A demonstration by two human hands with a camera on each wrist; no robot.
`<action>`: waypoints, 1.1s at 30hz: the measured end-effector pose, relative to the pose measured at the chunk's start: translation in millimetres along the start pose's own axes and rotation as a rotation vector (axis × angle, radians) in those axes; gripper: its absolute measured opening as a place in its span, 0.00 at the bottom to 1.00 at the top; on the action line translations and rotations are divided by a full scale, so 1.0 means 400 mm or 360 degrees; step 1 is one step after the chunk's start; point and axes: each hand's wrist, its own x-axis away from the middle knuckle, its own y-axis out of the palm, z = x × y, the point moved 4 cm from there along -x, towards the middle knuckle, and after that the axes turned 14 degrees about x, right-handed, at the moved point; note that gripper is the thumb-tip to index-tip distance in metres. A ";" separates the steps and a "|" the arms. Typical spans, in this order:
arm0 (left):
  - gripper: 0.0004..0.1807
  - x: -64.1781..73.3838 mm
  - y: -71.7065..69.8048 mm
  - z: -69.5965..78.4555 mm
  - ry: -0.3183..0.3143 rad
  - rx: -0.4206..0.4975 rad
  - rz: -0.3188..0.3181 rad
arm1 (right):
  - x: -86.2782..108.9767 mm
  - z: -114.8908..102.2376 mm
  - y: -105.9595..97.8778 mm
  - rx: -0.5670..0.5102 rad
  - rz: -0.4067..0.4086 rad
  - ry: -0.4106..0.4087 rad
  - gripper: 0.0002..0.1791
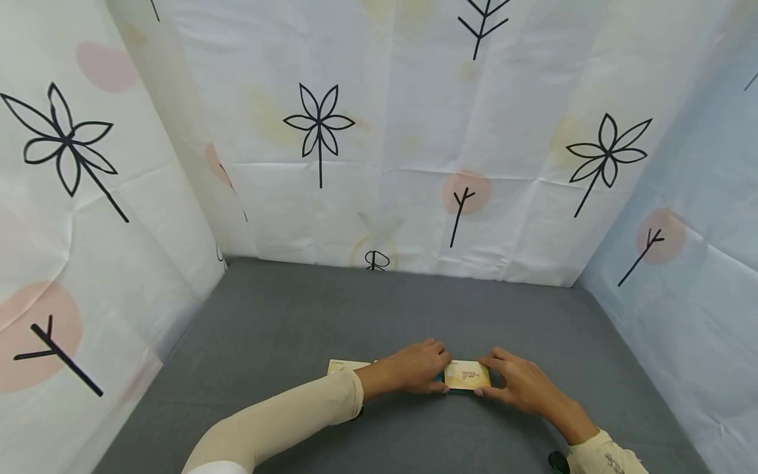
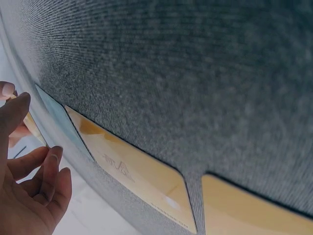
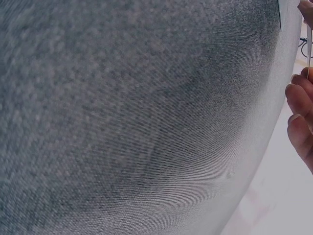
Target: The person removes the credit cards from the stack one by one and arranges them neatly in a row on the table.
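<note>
A yellow plastic card with a small print is held between both hands, low over the table. My left hand pinches its left end by the long edges. At the other end, the thumb and fingers of my right hand grip its edges. Below it, a teal card lies on the table, butted against a flat gold card. Another gold card lies beyond a narrow gap. In the right wrist view, only the fingertips of the right hand show at the edge.
A grey cloth-covered table spreads out under the hands. White patterned curtains with flower and tree drawings enclose it at the back and both sides. The left forearm passes over part of the card row in the head view.
</note>
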 end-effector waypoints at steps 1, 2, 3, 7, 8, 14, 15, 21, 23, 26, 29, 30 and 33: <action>0.28 -0.001 0.002 0.000 0.0001 0.0001 0.0000 | 0.001 0.000 0.000 -0.0001 0.0000 0.0002 0.31; 0.28 -0.001 0.003 0.001 0.0006 -0.0001 0.0003 | 0.002 0.000 0.000 -0.0002 0.0004 0.0005 0.31; 0.28 -0.001 0.003 0.002 0.0011 -0.0004 0.0006 | 0.003 0.000 0.000 -0.0002 0.0005 0.0005 0.31; 0.28 -0.003 0.004 0.006 0.0027 -0.0013 0.0012 | 0.007 0.002 0.001 0.0000 0.0004 0.0015 0.31; 0.28 -0.004 0.004 0.007 0.0031 -0.0013 0.0013 | 0.008 0.003 0.002 0.0001 0.0001 0.0020 0.31; 0.27 -0.008 0.005 0.011 0.0038 0.0023 0.0006 | 0.013 0.007 0.002 -0.0012 -0.0020 0.0037 0.31; 0.27 -0.009 0.005 0.011 0.0041 0.0024 0.0008 | 0.014 0.007 0.003 -0.0017 -0.0025 0.0042 0.31; 0.26 -0.012 0.002 0.015 0.0049 0.0025 0.0008 | 0.019 0.012 0.006 -0.0034 -0.0055 0.0055 0.32; 0.27 -0.014 0.001 0.017 0.0049 0.0027 -0.0004 | 0.021 0.013 0.005 -0.0035 -0.0054 0.0054 0.32; 0.27 -0.016 -0.001 0.021 0.0053 0.0024 -0.0017 | 0.024 0.014 0.005 -0.0031 -0.0047 0.0059 0.32; 0.27 -0.019 0.000 0.023 0.0056 0.0027 -0.0023 | 0.027 0.016 0.006 -0.0027 -0.0036 0.0061 0.31; 0.27 -0.020 -0.001 0.024 0.0055 0.0032 -0.0022 | 0.028 0.017 0.007 -0.0025 -0.0031 0.0063 0.31; 0.27 -0.023 0.001 0.025 0.0052 0.0034 -0.0023 | 0.030 0.021 0.010 -0.0014 -0.0021 0.0079 0.31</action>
